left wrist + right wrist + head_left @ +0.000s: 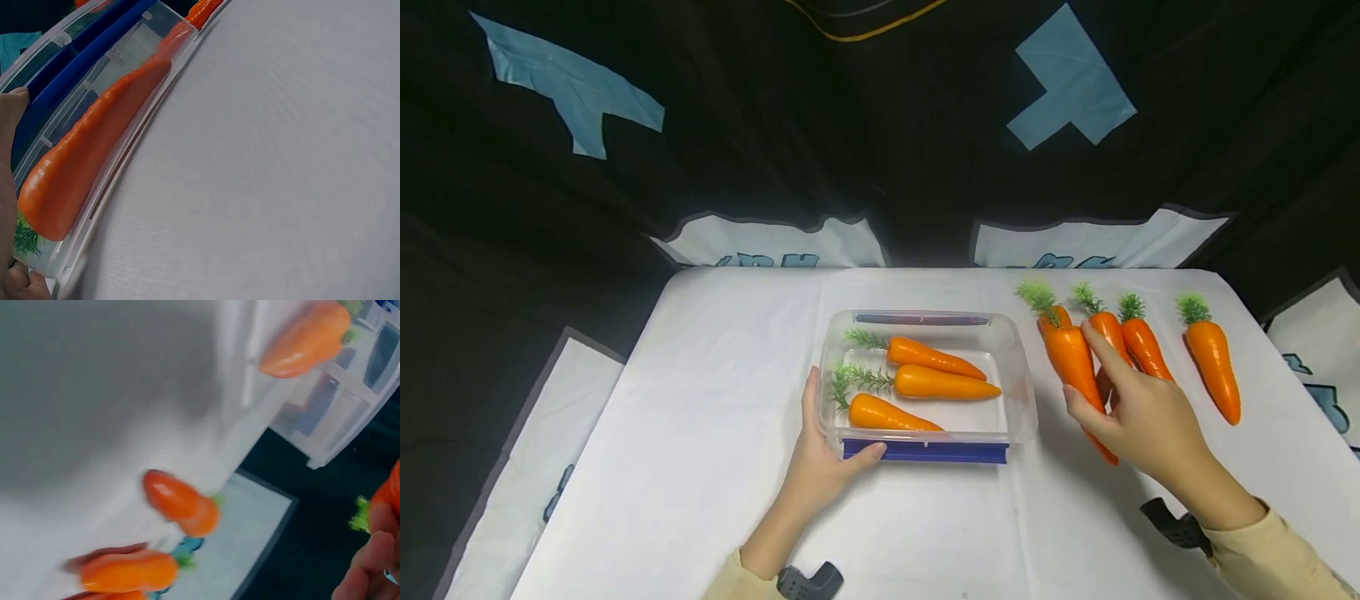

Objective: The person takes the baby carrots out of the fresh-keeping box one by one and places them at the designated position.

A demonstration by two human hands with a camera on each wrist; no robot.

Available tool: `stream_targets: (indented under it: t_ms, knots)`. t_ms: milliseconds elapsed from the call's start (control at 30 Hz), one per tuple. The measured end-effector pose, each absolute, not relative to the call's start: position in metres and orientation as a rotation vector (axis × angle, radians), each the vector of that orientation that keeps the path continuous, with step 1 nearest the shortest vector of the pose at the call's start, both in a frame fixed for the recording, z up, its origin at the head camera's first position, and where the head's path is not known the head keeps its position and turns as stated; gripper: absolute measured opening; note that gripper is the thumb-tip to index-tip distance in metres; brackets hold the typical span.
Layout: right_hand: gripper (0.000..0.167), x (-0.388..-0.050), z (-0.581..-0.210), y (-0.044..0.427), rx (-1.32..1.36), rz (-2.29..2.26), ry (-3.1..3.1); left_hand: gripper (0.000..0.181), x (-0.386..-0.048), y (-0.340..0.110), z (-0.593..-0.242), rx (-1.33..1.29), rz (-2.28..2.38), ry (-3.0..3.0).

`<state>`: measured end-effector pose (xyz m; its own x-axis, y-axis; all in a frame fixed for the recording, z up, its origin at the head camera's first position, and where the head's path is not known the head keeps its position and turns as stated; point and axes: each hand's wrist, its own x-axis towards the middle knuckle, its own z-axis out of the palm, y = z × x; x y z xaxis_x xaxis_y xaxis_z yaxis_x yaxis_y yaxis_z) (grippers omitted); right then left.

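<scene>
A clear plastic food container (1021, 417) with blue clips stands on the table, three carrots (936, 382) lying inside, their green tops toward the left. My left hand (820, 462) grips its near left corner, thumb on the front blue clip (75, 69) and fingers along the left wall. To the right of the container, my right hand (1138, 412) holds a carrot (1067, 354) between thumb and fingers, its tip pointing toward me. That carrot (390, 490) shows at the edge of the right wrist view, apart from the table. Part of another carrot (1055, 316) shows behind it.
Beyond the right hand lie a carrot (1108, 332) and another carrot (1144, 346), both partly hidden by the hand. Farther right lies one more carrot (1212, 367). A white cloth (722, 400) covers the table; a dark curtain (850, 133) hangs behind it.
</scene>
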<state>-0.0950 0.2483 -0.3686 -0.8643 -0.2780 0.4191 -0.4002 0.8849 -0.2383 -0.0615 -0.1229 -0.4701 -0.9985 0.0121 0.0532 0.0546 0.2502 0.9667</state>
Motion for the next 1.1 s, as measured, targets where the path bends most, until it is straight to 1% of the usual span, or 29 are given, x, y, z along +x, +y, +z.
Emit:
stream_targets:
  t_ms: [233, 500, 733, 967, 1100]
  knots:
    - [0.072, -0.073, -0.385, 0.262, 0.356, 0.403, -2.975, 0.128, -0.062, -0.124, -0.472, -0.057, -1.884, -2.475]
    - [0.072, -0.066, -0.4, 0.265, 0.343, 0.396, -3.193, 0.128, -0.061, -0.123, -0.471, -0.047, -1.869, -2.487]
    - [0.076, -0.065, -0.408, 0.264, 0.297, 0.385, -3.285, 0.129, -0.062, -0.122, -0.47, -0.047, -1.871, -2.482]
    - [0.084, -0.064, -0.412, 0.267, 0.259, 0.344, -3.407, 0.129, -0.062, -0.123, -0.472, -0.042, -1.888, -2.473]
    - [0.086, -0.064, -0.414, 0.268, 0.248, 0.324, -3.432, 0.129, -0.062, -0.123, -0.473, -0.037, -1.88, -2.481]
